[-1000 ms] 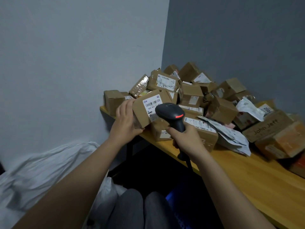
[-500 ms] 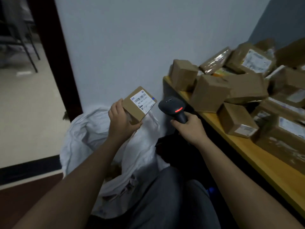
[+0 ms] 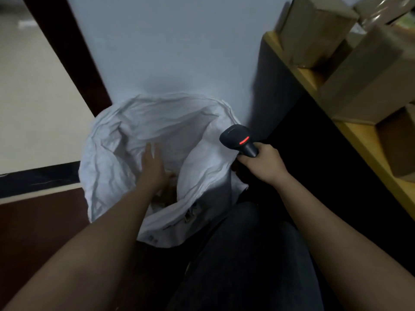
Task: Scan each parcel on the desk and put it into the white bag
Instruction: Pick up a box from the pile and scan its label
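White bag (image 3: 107, 158) stands open on the floor; brown parcels (image 3: 167, 194) lie inside. Left hand (image 3: 152, 167), fingers straight and released, reaches into its mouth. Right hand (image 3: 263, 163) grips the scanner (image 3: 239, 140). Further boxes (image 3: 368, 81) remain on the desk (image 3: 370, 158).

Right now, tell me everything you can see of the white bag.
The white bag is a large sack of thin, crumpled, woven-looking material, standing open on the floor against the pale wall, left of the desk. Its rim sags in loose folds and the mouth gapes upward. The left hand reaches into the mouth with fingers spread, holding nothing visible. Brown shapes, likely parcels, show deep inside. The near side slumps against the person's leg; faint printing shows there, unreadable.
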Available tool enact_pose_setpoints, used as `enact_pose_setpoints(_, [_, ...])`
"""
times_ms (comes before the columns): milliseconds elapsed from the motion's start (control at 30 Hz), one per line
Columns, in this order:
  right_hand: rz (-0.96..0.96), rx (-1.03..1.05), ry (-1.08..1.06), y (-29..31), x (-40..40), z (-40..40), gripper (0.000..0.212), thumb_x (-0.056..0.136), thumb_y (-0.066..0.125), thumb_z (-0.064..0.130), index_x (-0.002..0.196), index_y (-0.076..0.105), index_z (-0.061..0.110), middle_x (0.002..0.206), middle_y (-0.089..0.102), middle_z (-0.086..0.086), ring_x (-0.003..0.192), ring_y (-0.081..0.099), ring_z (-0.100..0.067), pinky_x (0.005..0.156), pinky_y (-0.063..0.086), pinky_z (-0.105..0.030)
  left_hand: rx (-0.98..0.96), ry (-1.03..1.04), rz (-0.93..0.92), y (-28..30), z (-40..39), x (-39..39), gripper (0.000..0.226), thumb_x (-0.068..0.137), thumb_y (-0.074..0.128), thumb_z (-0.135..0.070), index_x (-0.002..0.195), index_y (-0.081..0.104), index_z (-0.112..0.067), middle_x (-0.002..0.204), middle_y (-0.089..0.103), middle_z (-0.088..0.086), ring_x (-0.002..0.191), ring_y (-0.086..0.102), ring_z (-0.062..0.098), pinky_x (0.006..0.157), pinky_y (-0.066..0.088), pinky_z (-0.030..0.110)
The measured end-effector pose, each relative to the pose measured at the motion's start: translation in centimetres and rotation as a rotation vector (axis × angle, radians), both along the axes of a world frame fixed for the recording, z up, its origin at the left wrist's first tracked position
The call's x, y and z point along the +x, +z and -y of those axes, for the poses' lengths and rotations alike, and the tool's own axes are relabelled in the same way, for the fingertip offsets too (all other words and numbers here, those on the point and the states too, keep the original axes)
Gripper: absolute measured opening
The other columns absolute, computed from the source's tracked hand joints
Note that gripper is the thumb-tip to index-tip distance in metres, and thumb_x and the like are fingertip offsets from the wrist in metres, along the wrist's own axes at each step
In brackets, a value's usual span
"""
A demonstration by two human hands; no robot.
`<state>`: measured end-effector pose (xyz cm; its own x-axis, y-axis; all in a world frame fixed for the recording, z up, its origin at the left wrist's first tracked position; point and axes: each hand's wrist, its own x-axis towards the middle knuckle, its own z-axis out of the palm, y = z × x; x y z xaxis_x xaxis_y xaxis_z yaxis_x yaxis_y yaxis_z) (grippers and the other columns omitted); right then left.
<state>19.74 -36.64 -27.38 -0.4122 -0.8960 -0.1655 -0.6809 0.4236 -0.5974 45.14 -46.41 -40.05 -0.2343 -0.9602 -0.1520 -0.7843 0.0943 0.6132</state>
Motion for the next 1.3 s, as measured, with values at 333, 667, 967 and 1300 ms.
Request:
enact_pose_setpoints(333, [0.050,-0.083,-0.070,2.0,-3.0,-4.1,0.012,0.082,0.072,0.024,0.077,0.062,0.025,0.074,0.065,0.000,0.080,0.065,-0.022,0.072,0.049,-0.034,-0.132,-0.127,-0.262,6.1,-1.0,-7.3,0.040,0.094,0.060,-0.027,0.130,0.053,-0.010,0.124,0.059,0.006,0.110,0.058,0.021,0.089,0.042,0.028])
enact_pose_setpoints(667, [0.039,-0.302,-0.284,10.5,-4.8,-14.8,0.015,0.083,0.071,0.025,0.076,0.059,0.021,0.061,0.059,0.005,0.061,0.059,-0.016,0.060,0.045,-0.031,-0.328,-0.426,-0.526,17.1,-6.9,-16.3,0.029,0.093,0.060,-0.016,0.121,0.060,-0.008,0.115,0.060,0.009,0.100,0.058,0.016,0.089,0.043,0.025])
enact_pose_setpoints(967, [0.046,-0.449,-0.574,17.5,-7.5,-26.7,0.012,0.084,0.069,0.021,0.076,0.060,0.019,0.056,0.056,0.000,0.050,0.055,-0.017,0.056,0.043,-0.031,-0.387,-0.758,-0.545,25.0,-15.8,-24.3,0.034,0.096,0.056,-0.029,0.128,0.055,-0.017,0.112,0.047,-0.008,0.105,0.053,0.009,0.088,0.044,0.023])
enact_pose_setpoints(1300, [0.089,-0.564,-0.857,21.0,-12.5,-36.4,0.009,0.088,0.064,0.022,0.084,0.058,0.018,0.068,0.054,-0.010,0.061,0.051,-0.025,0.056,0.042,-0.038,-0.343,-0.909,-0.373,28.6,-24.5,-33.7,0.060,0.092,0.057,-0.046,0.143,0.039,-0.020,0.138,0.045,0.002,0.126,0.043,0.021,0.098,0.039,0.031])
